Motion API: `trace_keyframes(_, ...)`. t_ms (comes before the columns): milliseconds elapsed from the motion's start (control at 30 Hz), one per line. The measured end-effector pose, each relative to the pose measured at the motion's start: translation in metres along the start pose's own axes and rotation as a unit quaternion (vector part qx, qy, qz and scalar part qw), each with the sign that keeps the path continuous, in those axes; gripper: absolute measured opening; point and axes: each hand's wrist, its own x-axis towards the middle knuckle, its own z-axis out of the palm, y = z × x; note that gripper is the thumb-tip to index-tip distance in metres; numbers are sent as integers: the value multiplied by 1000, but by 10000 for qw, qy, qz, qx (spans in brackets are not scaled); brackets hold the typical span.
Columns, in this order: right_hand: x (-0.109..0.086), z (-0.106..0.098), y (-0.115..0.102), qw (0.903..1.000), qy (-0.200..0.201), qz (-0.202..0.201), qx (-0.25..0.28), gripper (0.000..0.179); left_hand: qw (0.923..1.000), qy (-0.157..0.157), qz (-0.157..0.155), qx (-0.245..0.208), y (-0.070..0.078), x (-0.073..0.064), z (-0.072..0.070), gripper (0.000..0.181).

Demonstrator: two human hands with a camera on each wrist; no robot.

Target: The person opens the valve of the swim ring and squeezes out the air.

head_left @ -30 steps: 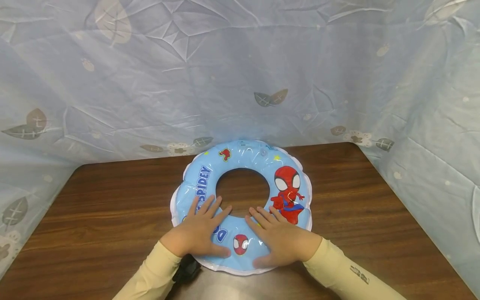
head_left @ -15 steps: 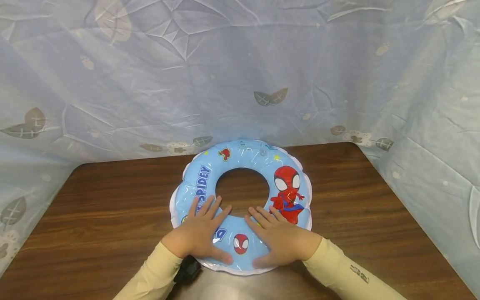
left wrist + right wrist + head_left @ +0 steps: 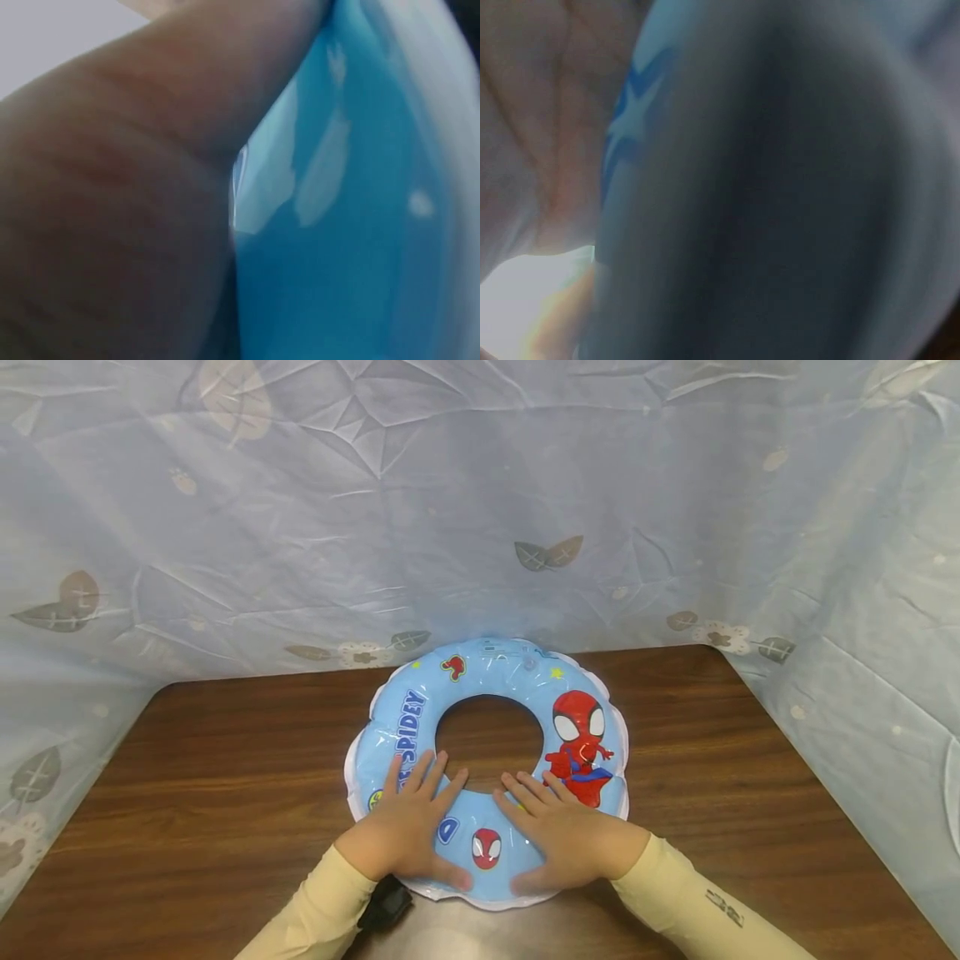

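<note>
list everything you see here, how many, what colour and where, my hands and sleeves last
Swim ring: 1, light blue with whitish edge, on the table
Printed figure: 1, red and blue, on the ring's right side
Table: 1, brown wood-look, under the ring
Cloth: count unclear, pale blue-grey with leaf prints, behind and beside the table
Dark object: 1, black, by the left wrist; kind unclear
Left grip: 1, bare, on the ring's near left
Right grip: 1, bare, on its near right
Sleeves: 2, pale yellow, on the forearms
</note>
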Motion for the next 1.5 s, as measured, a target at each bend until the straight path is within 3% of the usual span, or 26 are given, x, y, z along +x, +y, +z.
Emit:
trace_keyframes(433,-1,1,3,10000,4,-47,-9,105,9997,-215,-70,35,5,1,0,131)
trace_keyframes(733,-3,0,8,9998,-64,-136,143,104,9999,111,40,-98,9,2,-2,128)
trace_keyframes(867,-3,-1,8,9996,-71,-204,155,103,9998,-69,62,-164,10,-1,-2,118)
trace_keyframes(1133,-1,-2,6,9997,-103,-198,122,103,9990,-325,91,-290,8,-4,-2,119)
trace_keyframes(1500,0,-1,5,9998,-103,-103,125,105,9991,-319,158,-233,4,-1,9,129)
